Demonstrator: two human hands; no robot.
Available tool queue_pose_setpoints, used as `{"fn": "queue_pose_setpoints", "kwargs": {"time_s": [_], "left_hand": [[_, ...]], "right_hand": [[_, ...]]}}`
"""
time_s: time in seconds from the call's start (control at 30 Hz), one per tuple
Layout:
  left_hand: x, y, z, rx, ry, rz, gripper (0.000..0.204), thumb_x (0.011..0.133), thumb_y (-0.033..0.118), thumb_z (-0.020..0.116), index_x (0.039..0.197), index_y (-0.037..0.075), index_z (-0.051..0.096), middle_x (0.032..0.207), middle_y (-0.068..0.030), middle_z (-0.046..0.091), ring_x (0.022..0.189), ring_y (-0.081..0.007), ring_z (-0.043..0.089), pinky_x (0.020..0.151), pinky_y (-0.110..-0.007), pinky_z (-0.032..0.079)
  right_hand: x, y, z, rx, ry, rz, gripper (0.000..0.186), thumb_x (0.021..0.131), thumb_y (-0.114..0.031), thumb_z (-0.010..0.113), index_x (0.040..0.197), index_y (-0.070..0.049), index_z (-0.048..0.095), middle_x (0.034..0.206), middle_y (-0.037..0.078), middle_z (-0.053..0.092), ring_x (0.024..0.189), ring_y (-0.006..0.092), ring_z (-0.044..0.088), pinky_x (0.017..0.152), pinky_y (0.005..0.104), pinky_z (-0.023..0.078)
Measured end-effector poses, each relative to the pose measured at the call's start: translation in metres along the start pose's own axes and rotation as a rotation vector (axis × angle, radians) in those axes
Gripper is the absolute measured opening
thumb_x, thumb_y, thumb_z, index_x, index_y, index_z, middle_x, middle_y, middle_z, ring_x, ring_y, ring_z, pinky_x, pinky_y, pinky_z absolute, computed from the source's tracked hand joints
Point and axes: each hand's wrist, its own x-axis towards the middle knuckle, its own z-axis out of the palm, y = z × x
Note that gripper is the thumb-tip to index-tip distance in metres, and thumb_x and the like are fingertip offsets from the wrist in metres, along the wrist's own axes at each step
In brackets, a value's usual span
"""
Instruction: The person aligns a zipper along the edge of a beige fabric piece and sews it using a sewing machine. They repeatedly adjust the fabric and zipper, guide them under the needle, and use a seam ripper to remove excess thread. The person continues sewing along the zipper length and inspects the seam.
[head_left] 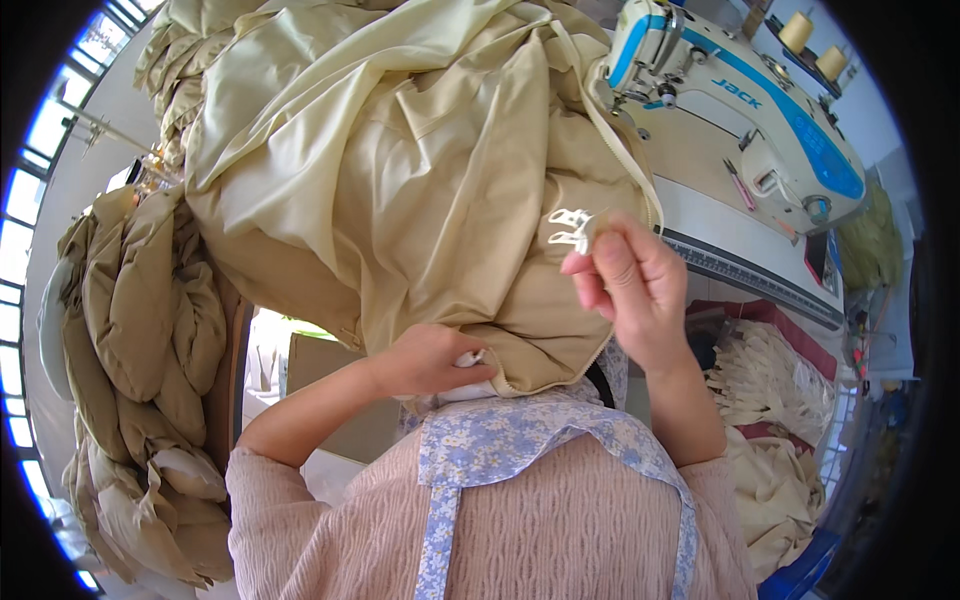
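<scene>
A large tan garment [400, 140] with a paler, shiny side is spread in folds across the table. A cream zipper tape [612, 135] runs down its right side and curves round along the near edge. At that near edge my left hand [430, 360] is closed on the garment's corner by the zipper end, with a small white bit showing at the fingertips. My right hand [638, 285] is raised over the garment's right part, thumb and fingers pinching two white zipper sliders [566, 228]. The sliders' looped pulls stick out to the left, apart from the tape.
A white and blue sewing machine [740, 90] stands at the far right, with thread cones [797, 32] behind it. Pink-handled tweezers [740, 185] and a phone [822, 262] lie near it. Tan garments [140, 300] pile up at left; pale pieces [765, 385] sit at lower right.
</scene>
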Motion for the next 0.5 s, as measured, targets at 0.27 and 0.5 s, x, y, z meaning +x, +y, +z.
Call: {"fn": "queue_pose_setpoints", "kwargs": {"time_s": [0.27, 0.5], "left_hand": [[0.04, 0.003, -0.048, -0.227, 0.586, 0.422, 0.026, 0.103, 0.008, 0.059, 0.127, 0.0, 0.066, 0.114, -0.0175, 0.069, 0.101, -0.0331, 0.069, 0.084, -0.039, 0.055], [0.198, 0.008, -0.075, 0.381, 0.971, 0.55, 0.047, 0.103, 0.021, 0.062, 0.147, 0.008, 0.054, 0.146, -0.0147, 0.057, 0.138, -0.0338, 0.051, 0.116, -0.048, 0.04]], "right_hand": [[-0.172, -0.091, -0.229, 0.098, 0.661, -0.618, 0.026, 0.108, -0.016, 0.054, 0.125, 0.004, 0.054, 0.067, -0.006, 0.03, 0.056, 0.0065, 0.023, 0.058, 0.0264, 0.02], [-0.152, -0.054, -0.181, -0.664, 0.747, 0.109, 0.035, 0.11, -0.031, 0.053, 0.108, -0.002, 0.074, 0.066, -0.008, 0.039, 0.059, 0.0042, 0.033, 0.055, 0.0239, 0.025]]}}
